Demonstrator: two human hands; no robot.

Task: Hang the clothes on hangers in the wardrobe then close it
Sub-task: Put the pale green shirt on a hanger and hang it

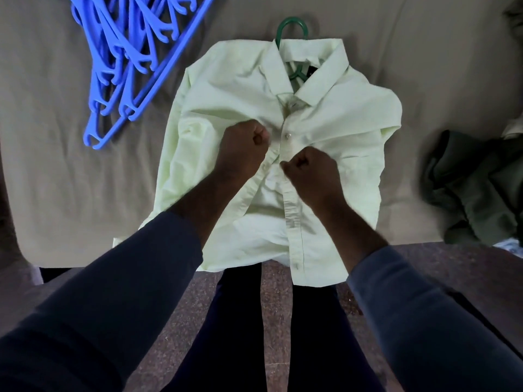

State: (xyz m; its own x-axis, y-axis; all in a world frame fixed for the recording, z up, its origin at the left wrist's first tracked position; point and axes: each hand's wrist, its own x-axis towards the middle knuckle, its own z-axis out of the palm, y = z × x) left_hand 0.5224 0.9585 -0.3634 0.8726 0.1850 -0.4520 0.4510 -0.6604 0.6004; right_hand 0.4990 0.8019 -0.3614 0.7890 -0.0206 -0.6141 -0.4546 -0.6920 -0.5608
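A pale green button-up shirt [334, 131] lies face up on the bed, its hem hanging over the front edge. A green hanger [292, 25] sits inside it, with the hook sticking out above the collar. My left hand [242, 149] pinches the left side of the button placket at mid-chest. My right hand [310, 172] pinches the right side of the placket just below and beside it. The two top buttons look fastened. The fingertips of both hands are hidden in the cloth.
Several blue hangers [133, 55] lie in a heap at the back left of the beige bed sheet [56, 171]. A dark green garment [478, 188] is bunched at the right edge. My legs stand on a speckled floor [276, 304] below.
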